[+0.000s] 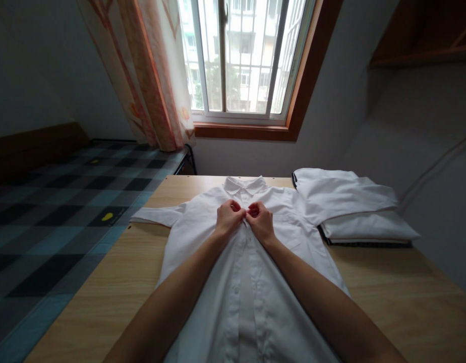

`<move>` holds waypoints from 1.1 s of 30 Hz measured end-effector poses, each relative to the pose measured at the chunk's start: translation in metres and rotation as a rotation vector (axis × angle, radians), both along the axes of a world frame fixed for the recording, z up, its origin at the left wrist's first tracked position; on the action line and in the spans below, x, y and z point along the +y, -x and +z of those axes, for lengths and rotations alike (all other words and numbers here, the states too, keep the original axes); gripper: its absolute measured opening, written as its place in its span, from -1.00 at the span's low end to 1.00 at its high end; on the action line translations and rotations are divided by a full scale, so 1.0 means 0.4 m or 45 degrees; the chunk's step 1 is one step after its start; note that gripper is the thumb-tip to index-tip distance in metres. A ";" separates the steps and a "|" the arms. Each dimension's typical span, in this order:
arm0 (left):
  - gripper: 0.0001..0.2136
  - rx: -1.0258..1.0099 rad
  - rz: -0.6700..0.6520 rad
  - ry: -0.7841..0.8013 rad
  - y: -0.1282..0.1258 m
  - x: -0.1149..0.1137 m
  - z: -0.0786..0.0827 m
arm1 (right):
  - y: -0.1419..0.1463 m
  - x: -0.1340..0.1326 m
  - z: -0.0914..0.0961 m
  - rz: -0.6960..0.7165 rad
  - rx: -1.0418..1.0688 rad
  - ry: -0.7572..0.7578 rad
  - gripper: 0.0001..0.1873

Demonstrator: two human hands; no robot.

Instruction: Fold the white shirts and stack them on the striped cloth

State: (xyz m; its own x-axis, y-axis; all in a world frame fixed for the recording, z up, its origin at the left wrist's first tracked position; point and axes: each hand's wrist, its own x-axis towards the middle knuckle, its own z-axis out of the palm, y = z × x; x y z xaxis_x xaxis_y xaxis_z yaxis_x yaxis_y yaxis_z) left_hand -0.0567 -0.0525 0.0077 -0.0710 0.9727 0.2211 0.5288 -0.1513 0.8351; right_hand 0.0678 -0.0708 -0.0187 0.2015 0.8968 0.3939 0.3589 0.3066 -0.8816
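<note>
A white short-sleeved shirt (202, 237) lies face up on a wooden table (388, 287), collar toward the window. My left hand (228, 216) and my right hand (260, 219) meet at the button placket just below the collar. Both hands are closed in a pinch on the shirt's front edges. Their fingertips touch over the placket, and a button there may be hidden under them. The shirt's left sleeve lies spread toward the table's left edge.
A stack of folded white garments (354, 206) sits at the table's back right. A bed with a checked cover (55, 217) runs along the left. Behind are a window (244, 55) and an orange curtain (150, 75). A wall stands close on the right.
</note>
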 end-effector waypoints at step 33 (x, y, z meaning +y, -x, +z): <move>-0.80 0.715 -0.114 -0.232 0.030 0.000 -0.034 | -0.041 0.020 -0.005 -0.066 -0.315 0.137 -0.76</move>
State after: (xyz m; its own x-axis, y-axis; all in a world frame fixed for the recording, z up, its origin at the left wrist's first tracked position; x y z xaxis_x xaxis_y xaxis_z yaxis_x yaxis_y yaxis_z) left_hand -0.0688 -0.0525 -0.0058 0.1858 0.9124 0.3647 0.8606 -0.3303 0.3877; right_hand 0.0840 -0.0626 -0.0207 0.1573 0.9272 0.3399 0.5803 0.1917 -0.7915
